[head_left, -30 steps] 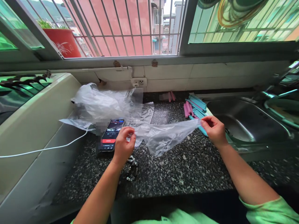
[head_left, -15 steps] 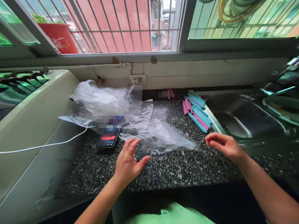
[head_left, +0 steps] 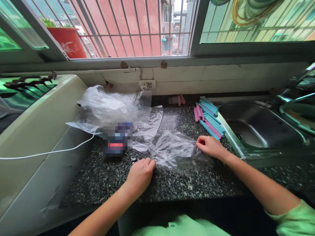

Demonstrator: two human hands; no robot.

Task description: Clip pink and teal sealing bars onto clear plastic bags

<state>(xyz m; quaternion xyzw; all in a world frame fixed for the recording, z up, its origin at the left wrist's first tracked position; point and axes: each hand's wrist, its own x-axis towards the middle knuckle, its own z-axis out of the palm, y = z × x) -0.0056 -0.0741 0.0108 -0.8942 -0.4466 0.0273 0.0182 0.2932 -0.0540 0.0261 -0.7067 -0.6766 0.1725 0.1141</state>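
Note:
A clear plastic bag (head_left: 173,149) lies crumpled on the speckled dark countertop (head_left: 167,188) between my hands. My left hand (head_left: 141,173) is closed at the bag's left lower edge, its fingers pinching the plastic. On the other side, my right hand (head_left: 210,146) pinches the bag's right edge between thumb and fingers. Just beyond my right hand lies a pile of flat blue and pink strips (head_left: 209,118), beside the sink. Several more clear plastic bags (head_left: 110,106) are heaped at the back left, behind a phone (head_left: 116,141) whose screen is blurred out.
A steel sink (head_left: 261,123) is set into the counter at the right. Two or so small pink pieces (head_left: 180,99) lie by the back wall. A white cable (head_left: 56,152) runs from the left towards the phone, past a cream-coloured stove side (head_left: 49,131). A wall socket (head_left: 147,85) sits below the window.
Both hands have closed on the clear bag; they were open and apart from it before. My right hand moved left, and the bag has been spread and shifted slightly.

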